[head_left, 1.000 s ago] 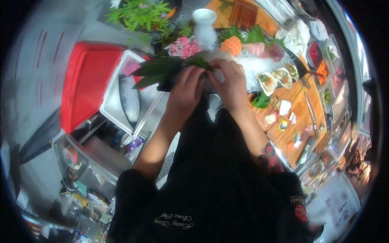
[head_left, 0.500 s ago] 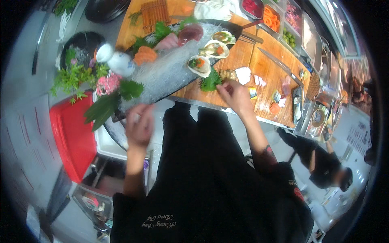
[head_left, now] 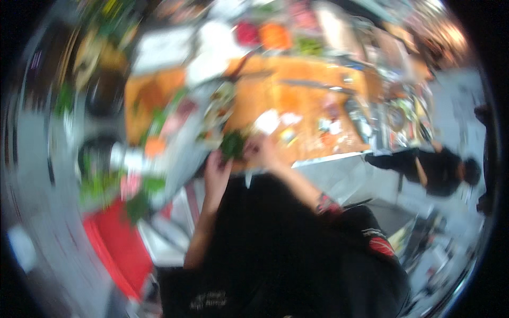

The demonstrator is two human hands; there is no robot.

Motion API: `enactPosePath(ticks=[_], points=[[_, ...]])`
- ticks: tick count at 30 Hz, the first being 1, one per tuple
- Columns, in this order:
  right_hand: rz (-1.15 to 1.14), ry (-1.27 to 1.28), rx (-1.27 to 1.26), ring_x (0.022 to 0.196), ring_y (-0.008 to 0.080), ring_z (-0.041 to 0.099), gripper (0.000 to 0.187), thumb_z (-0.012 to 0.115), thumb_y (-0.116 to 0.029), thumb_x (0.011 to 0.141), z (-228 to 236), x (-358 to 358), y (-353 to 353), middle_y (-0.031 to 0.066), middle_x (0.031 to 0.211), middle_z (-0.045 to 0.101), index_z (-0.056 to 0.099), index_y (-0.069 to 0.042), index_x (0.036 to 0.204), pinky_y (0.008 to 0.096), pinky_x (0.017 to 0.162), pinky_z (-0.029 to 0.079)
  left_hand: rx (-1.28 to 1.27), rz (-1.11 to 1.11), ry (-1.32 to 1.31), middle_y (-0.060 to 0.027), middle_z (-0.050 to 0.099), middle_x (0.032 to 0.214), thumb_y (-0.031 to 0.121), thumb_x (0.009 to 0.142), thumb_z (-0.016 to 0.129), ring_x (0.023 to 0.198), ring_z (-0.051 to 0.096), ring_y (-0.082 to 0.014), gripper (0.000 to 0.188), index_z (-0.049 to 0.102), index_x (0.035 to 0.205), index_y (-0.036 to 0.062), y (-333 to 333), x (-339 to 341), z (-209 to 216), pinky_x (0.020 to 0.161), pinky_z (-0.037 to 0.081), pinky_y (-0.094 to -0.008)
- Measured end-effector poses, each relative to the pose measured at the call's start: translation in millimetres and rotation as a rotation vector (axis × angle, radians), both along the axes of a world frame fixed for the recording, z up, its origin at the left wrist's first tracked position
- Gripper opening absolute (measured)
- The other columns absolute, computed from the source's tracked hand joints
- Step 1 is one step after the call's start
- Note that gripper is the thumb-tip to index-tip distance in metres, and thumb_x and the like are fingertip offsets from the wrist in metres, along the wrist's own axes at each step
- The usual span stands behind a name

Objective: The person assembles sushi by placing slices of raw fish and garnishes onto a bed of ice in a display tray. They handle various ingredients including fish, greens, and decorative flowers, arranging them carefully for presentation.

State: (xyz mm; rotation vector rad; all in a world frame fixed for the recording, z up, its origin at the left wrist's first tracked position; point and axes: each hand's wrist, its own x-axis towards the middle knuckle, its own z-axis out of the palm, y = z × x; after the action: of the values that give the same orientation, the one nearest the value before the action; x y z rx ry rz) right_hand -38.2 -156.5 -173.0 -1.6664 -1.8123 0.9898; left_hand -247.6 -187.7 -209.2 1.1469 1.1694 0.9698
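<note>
A serrated green shiso leaf [head_left: 231,146] is between my two hands above the near edge of the wooden board. My right hand [head_left: 261,152] pinches its right side, and my left hand [head_left: 216,172] closes on its lower left edge; motion smears the fingers of both. Left of the leaf lies a long dark platter [head_left: 204,153] with a pale shredded bed [head_left: 183,140]. Oysters in the shell [head_left: 218,112] line its right side. Orange fish slices [head_left: 155,146] and pinkish slices [head_left: 177,119] lie further left on it, with pink flowers [head_left: 130,185] at its near end.
On the wooden board [head_left: 302,100] are a knife [head_left: 313,85], a white shell [head_left: 267,122] and small food pieces [head_left: 331,126]. Ingredient trays [head_left: 275,37] stand behind. A red lid [head_left: 116,246] is at lower left. A co-worker in black [head_left: 442,169] stands at right.
My left hand has moved right and up from the platter's near end to the leaf. My right hand, pinching the leaf, now appears further left. The whole view has shifted and blurred.
</note>
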Motion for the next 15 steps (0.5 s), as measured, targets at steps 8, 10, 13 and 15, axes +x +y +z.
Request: enactPosePath(ticks=[8,10,13,15], points=[[-0.086,0.420,0.021,0.069,0.0203,0.061,0.018,0.072,-0.020,0.086,53,62,-20,0.0058,0.072,0.058,0.058,-0.008,0.088,0.0376,0.065,0.050,-0.102,-0.027,0.140,-0.0112,0.058,0.125,0.007,0.100,0.066,0.114,0.057,-0.0205,0.056,0.038,0.148,0.0043,-42,33,61,0.102,0.046,-0.0333],[-0.084,0.544,0.077,0.068,0.0162,0.058,0.019,0.072,-0.017,0.087,59,63,-35,0.0037,0.072,0.056,0.055,-0.009,0.091,0.0352,0.063,0.048,-0.127,-0.020,0.165,-0.0104,0.058,0.125,0.015,0.102,0.065,0.114,0.056,-0.0203,0.062,0.031,0.154,0.0057,-46,37,73,0.102,0.044,-0.0346],[-0.039,0.583,-0.058,0.070,0.0131,0.058,0.021,0.072,-0.013,0.090,68,66,-63,0.0013,0.075,0.058,0.052,-0.009,0.096,0.0343,0.062,0.048,-0.400,-0.012,-0.412,-0.0100,0.063,0.121,0.009,0.102,0.064,0.109,0.059,-0.0168,0.049,0.044,0.146,0.0045,-45,61,98,0.096,0.046,-0.0326],[-0.069,0.711,-0.048,0.074,0.0128,0.061,0.020,0.073,-0.012,0.091,78,67,-77,0.0011,0.080,0.061,0.054,-0.008,0.099,0.0336,0.066,0.051,-0.362,-0.095,-0.330,-0.0072,0.065,0.114,0.006,0.101,0.064,0.101,0.061,-0.0136,0.038,0.052,0.136,0.0034,-28,72,122,0.090,0.047,-0.0292]])
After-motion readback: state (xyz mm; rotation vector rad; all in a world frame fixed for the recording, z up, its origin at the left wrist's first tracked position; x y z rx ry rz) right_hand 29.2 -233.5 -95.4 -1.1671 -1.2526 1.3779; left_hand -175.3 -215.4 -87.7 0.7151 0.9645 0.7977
